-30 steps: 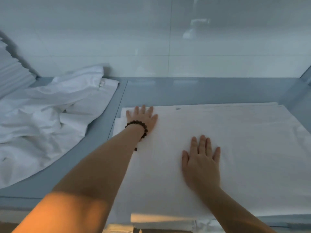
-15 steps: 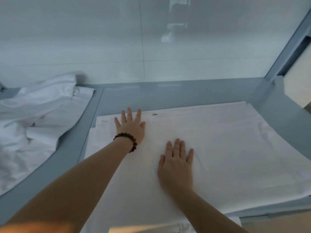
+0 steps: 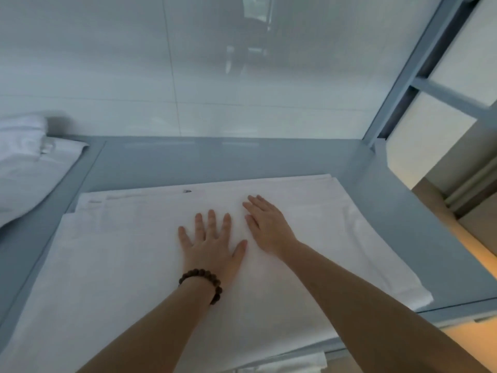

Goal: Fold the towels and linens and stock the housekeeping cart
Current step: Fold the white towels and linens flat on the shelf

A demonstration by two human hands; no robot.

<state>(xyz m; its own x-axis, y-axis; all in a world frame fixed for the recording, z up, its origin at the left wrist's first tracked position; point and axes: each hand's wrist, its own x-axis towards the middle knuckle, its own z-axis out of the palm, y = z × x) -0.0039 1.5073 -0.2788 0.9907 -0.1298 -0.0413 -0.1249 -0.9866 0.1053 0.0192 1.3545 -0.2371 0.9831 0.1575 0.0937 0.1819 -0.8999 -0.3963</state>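
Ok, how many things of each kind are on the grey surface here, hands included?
Flat folded white linen: 1 (layers unclear)
Crumpled white linen: 1
Hands flat on the folded linen: 2, left hand and right hand
Beaded bracelet on the left wrist: 1
Total: 5

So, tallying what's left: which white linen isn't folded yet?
The rumpled linen at far left; the flat sheet under the left hand and right hand lies neatly layered.
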